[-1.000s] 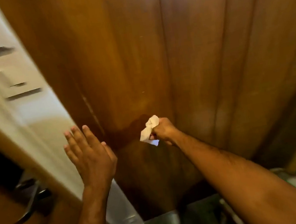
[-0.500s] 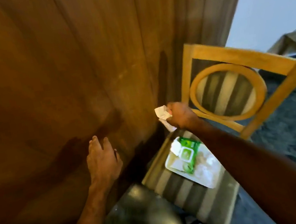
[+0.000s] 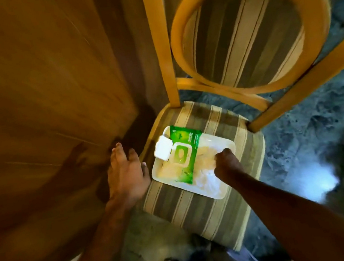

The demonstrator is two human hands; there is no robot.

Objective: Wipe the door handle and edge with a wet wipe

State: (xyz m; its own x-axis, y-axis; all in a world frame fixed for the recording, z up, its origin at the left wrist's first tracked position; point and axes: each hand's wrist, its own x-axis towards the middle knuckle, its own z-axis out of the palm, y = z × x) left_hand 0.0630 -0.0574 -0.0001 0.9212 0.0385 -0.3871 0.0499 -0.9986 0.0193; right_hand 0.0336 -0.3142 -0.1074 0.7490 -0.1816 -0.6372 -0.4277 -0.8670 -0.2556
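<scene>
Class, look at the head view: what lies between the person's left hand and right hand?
In the head view, the green wet wipe pack, flip lid open, lies on the white tray between the left hand and right hand.

We see a green wipes pack (image 3: 185,157) with a white lid (image 3: 163,151), a white tray (image 3: 217,188), a beige-and-grey striped chair seat (image 3: 204,211), and a brown wooden door (image 3: 38,106).

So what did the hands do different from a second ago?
The right hand carried the crumpled wipe away from the wooden door and down onto the white tray on the striped chair, beside the green wet wipe pack. Whether it has let go is hidden. The left hand stays open, empty, by the door.
</scene>
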